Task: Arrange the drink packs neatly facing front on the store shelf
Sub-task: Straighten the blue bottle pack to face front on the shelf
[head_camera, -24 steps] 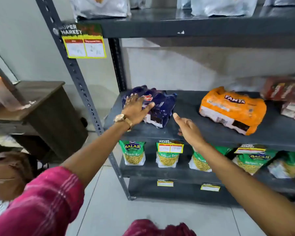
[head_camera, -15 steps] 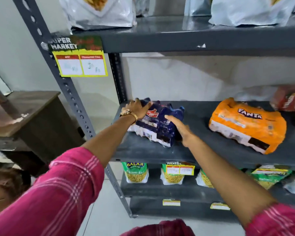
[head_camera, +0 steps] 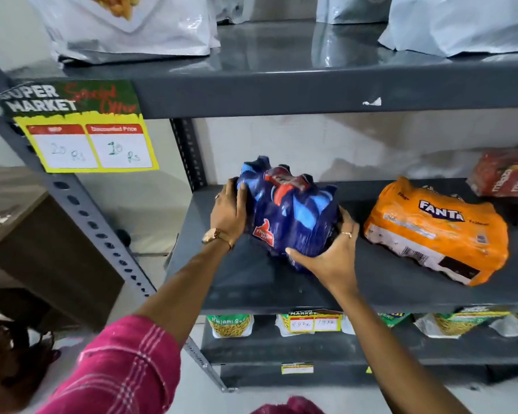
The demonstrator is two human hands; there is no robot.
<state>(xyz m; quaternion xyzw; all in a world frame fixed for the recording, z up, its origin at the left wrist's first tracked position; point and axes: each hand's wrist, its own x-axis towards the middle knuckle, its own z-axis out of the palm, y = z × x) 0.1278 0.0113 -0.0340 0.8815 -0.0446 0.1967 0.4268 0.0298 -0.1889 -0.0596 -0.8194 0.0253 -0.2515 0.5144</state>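
Note:
A dark blue drink pack (head_camera: 290, 210) stands tilted on the grey middle shelf (head_camera: 251, 282), near its left end. My left hand (head_camera: 229, 212) presses flat against the pack's left side. My right hand (head_camera: 331, 252) cups its lower right corner from the front. Both hands grip the pack between them. To the right lies an orange Fanta pack (head_camera: 434, 231), skewed with its far end turned away. A red drink pack (head_camera: 509, 174) sits at the far right edge, partly cut off by the frame.
White bags (head_camera: 126, 25) fill the top shelf. A yellow price sign (head_camera: 90, 135) hangs off the upright at left. Green snack packets (head_camera: 231, 324) line the lower shelf. A brown wooden desk (head_camera: 42, 240) stands left of the rack.
Both hands went from reaching over the blue pack to clasping its two sides. The pack has been raised from lying flat to a more upright tilt. The camera moved closer.

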